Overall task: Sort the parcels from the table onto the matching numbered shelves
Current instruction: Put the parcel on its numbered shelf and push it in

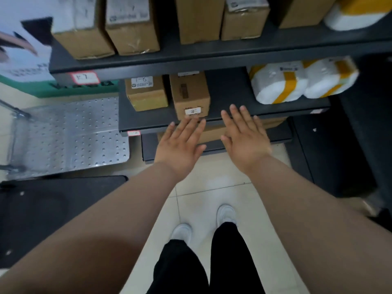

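Head view: left hand [180,145] and right hand [244,136] hover empty, fingers flat. Brown parcel [189,94] stands on the shelf [146,124] at twelve o'clock from the nearer left hand, long axis rearward.

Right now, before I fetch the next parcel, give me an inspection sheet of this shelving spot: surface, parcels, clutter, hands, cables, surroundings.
Surface: dark middle shelf, with a bare gap in its centre.
Job's things: two cardboard boxes on the left of that shelf; two white parcels banded with yellow tape on the right; cartons on the upper shelf; a red-bordered shelf tag, writing blurred.
Clutter: nothing seen.
Hands: left hand and right hand are both open with fingers straight, holding nothing, in front of the middle shelf.
Cables: nothing seen.
Surroundings: metal platform cart on the left; tiled floor underfoot.
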The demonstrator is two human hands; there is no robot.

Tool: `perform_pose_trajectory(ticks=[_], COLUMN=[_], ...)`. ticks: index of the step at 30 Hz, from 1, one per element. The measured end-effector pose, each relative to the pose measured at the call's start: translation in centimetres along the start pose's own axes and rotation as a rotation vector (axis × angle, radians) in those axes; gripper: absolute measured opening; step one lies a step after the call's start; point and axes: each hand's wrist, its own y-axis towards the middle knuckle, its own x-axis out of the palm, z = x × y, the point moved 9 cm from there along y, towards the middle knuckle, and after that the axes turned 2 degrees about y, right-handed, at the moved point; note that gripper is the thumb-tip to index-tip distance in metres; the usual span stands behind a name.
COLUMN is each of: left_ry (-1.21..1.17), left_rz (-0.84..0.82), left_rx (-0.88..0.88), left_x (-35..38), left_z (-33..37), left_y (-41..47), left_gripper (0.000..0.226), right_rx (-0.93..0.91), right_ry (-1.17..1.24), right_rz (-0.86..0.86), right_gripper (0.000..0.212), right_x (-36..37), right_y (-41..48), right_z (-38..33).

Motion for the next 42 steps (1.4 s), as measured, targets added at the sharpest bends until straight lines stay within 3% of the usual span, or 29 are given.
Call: perform_pose_trajectory(ticks=[9,18,28,35,42], left_ry=[0.203,0.255,0.332,0.357,0.433], left_rz=[0.060,0.220,0.195,0.127,0.130], left_rx=[0.436,0.980,1.485,1.773,2.033], left_x=[-7.1,-13.2,-8.5,-4.7,-0.3], left_z=[12.3,37.9,64.4,74.1,82.0], left_y=[-6.9,-16.2,-38.5,-52.9,-63.9], left_gripper=[0.060,0.060,0.059,0.058,0.059], right_rx=[0.362,0.865,1.332,1.623,1.901], right_ry=[0.094,0.083,0.112,0.201,0.265], right_rz=[0.140,0.202,0.200,0.229,0.261], right_gripper=[0.058,0.058,0.059,0.059,0.059], right_x=[-6.6,-7.3,-2.2,2.0,6.2], right_y=[-18.1,-43.5,-75.2,-93.5,-106.1], right_z=[4.3,15.1,21.4,20.4,17.6])
